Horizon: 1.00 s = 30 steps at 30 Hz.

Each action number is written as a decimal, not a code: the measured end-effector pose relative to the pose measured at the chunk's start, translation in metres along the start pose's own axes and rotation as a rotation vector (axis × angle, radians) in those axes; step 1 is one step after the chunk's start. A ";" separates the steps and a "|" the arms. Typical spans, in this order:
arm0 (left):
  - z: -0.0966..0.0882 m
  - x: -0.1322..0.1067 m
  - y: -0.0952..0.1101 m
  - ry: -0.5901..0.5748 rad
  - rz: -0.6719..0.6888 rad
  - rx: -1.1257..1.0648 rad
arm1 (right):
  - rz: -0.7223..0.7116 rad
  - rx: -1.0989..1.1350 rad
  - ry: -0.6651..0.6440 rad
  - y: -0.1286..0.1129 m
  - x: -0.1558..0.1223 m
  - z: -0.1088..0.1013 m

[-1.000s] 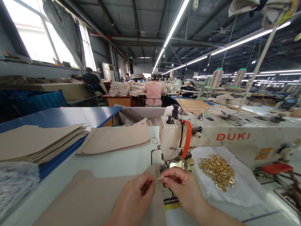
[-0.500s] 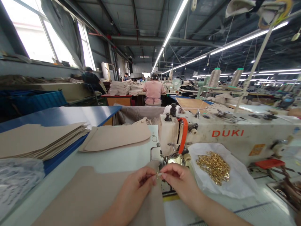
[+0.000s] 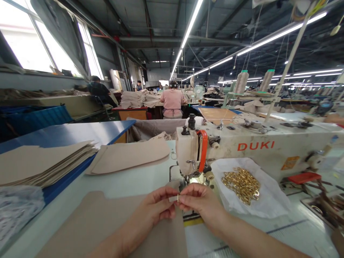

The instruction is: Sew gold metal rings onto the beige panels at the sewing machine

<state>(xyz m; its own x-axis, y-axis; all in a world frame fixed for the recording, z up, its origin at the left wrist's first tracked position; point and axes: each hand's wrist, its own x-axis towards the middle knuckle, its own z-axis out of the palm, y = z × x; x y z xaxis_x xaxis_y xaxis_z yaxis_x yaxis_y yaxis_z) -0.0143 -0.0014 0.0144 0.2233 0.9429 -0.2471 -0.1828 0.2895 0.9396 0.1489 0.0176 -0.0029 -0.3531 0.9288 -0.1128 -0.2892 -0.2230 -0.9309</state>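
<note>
Between the fingertips of both hands is a small gold-coloured metal ring (image 3: 177, 198), seen edge-on. A short pale fabric strip (image 3: 172, 199) runs up to it from the left. My left hand (image 3: 154, 206) pinches this strip. Closed at the ring's right side, my right hand (image 3: 201, 202) touches the ring; its fingertips hide whether the strip passes through. Under my hands lies a large beige fabric panel (image 3: 113, 222). Just beyond them is the needle area of a white sewing machine (image 3: 185, 150).
Gold metal rings lie piled (image 3: 242, 184) on a white sheet (image 3: 271, 202) at the right. Stacked beige panels (image 3: 51, 161) and a folded beige piece (image 3: 131, 154) are at the left. Thread cones (image 3: 241, 82) stand behind the machine. A person in pink (image 3: 173, 100) sits ahead.
My fingers have shifted on the strip and ring. The strip showed at my right fingertips before; now it shows at my left. The camera view has moved slightly.
</note>
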 end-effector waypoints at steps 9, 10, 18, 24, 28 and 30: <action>-0.003 0.000 0.000 -0.047 0.048 0.117 | 0.008 -0.041 -0.028 0.004 -0.004 0.000; -0.003 0.000 0.000 -0.039 0.063 0.169 | -0.016 -0.069 -0.047 0.004 -0.006 0.000; -0.009 0.002 -0.012 0.063 0.224 0.493 | -0.292 -0.548 -0.041 0.002 -0.019 0.005; -0.005 -0.002 -0.004 0.086 0.205 0.386 | -0.620 -0.707 -0.055 -0.005 -0.018 -0.002; 0.000 -0.005 0.002 0.103 0.193 0.274 | -0.609 -0.683 0.001 -0.004 -0.017 -0.002; 0.002 -0.005 0.003 0.136 0.193 0.233 | -0.522 -0.646 0.053 -0.002 -0.016 0.000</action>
<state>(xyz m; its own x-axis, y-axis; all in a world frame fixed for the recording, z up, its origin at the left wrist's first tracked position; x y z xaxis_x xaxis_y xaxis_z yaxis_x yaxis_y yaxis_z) -0.0140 -0.0054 0.0188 0.0735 0.9945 -0.0743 0.0180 0.0732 0.9972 0.1551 0.0029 0.0006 -0.2681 0.8820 0.3876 0.1695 0.4393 -0.8822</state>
